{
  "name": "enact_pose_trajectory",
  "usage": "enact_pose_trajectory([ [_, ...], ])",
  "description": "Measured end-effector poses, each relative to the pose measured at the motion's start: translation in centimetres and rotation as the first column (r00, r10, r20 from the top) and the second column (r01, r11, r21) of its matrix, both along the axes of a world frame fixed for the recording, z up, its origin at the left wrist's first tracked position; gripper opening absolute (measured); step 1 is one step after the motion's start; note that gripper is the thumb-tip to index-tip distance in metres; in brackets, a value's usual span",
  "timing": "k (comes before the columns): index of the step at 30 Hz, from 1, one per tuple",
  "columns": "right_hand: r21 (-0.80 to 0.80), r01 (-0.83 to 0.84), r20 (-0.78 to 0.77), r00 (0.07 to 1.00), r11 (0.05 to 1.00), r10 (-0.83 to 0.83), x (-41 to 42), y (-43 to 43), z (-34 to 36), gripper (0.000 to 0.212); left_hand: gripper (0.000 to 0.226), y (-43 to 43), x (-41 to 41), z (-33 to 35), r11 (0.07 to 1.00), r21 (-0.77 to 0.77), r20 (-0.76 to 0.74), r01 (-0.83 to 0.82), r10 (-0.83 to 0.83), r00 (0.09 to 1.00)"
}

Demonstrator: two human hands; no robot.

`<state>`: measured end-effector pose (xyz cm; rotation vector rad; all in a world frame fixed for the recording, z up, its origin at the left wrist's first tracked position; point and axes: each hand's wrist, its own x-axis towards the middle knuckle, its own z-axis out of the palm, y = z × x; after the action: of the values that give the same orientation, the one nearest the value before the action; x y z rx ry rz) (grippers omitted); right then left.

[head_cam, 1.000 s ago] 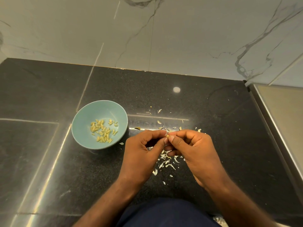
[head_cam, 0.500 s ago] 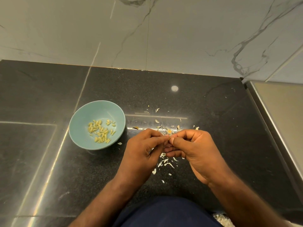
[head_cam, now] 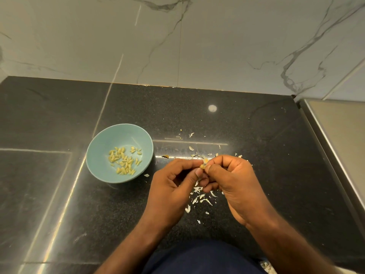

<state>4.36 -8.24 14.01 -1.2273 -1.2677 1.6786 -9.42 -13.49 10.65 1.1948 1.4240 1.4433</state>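
Note:
My left hand (head_cam: 171, 190) and my right hand (head_cam: 235, 186) meet fingertip to fingertip above the black counter, both pinching one small yellowish seed (head_cam: 202, 166). To their left stands a pale blue bowl (head_cam: 102, 167) holding several peeled greenish-yellow kernels (head_cam: 124, 161). White shell flakes (head_cam: 199, 198) lie scattered on the counter under and beyond the hands.
The black granite counter (head_cam: 59, 194) runs to a marble-tiled wall (head_cam: 177, 40) at the back. A steel sink rim (head_cam: 324, 139) borders the right side. More shell flakes lie at the lower right edge (head_cam: 266, 266). My dark blue clothing (head_cam: 197, 260) fills the bottom centre.
The hands stay together at the seed with only slight finger shifts. The view drifts a little; bowl and flakes stay in place.

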Motion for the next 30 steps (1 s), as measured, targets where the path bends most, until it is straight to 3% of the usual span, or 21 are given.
enact_pose_trajectory([
  [4,0.035,-0.074,0.008,0.997,0.997,0.074,0.3,0.1,-0.3,0.017,0.022,-0.1,0.2,0.5,0.994,-0.100,0.242,0.035,-0.010,0.970],
  [7,0.058,-0.153,-0.022,0.988,0.986,0.155,0.5,0.0,-0.3,0.013,0.027,0.3,0.2,0.4,0.982,-0.180,0.478,0.050,0.043,0.878],
  [9,0.066,-0.151,-0.045,0.987,0.986,0.154,0.7,-0.1,-0.2,0.020,0.029,0.4,0.2,0.2,0.976,-0.209,0.548,0.067,0.060,0.834],
  [11,0.107,-0.106,0.025,0.994,0.989,0.104,0.9,0.1,-0.3,0.029,0.030,0.4,0.1,0.1,0.973,-0.216,0.559,0.082,0.054,0.827],
  [14,0.253,-0.195,0.390,0.917,0.948,0.084,1.6,1.0,-1.0,0.022,0.031,0.3,0.1,0.1,0.976,-0.208,0.502,0.070,0.045,0.864],
  [15,0.255,-0.221,0.438,0.894,0.941,0.092,1.8,1.2,-1.1,0.016,0.030,0.3,0.1,0.2,0.978,-0.202,0.467,0.058,0.044,0.883],
  [17,0.213,-0.226,0.400,0.908,0.951,0.126,2.1,1.4,-1.0,0.005,0.025,0.3,-0.1,0.3,0.981,-0.192,0.397,0.040,0.040,0.917],
  [20,0.218,-0.219,0.367,0.921,0.951,0.128,1.8,1.3,-0.8,0.019,0.016,0.3,-0.2,0.4,0.983,-0.182,0.340,0.030,0.034,0.940],
  [25,0.390,0.000,0.218,0.971,0.921,-0.092,1.6,0.7,-0.5,0.022,0.015,0.3,-0.1,0.5,0.979,-0.202,0.347,0.016,0.056,0.936],
  [27,0.356,-0.053,0.260,0.965,0.933,-0.045,1.6,0.9,-0.5,0.025,0.016,0.3,-0.2,0.4,0.978,-0.208,0.354,0.020,0.057,0.934],
  [30,0.281,-0.149,0.340,0.939,0.948,0.047,1.5,1.1,-0.8,0.009,0.016,0.4,-0.2,0.4,0.981,-0.191,0.319,0.022,0.041,0.947],
])
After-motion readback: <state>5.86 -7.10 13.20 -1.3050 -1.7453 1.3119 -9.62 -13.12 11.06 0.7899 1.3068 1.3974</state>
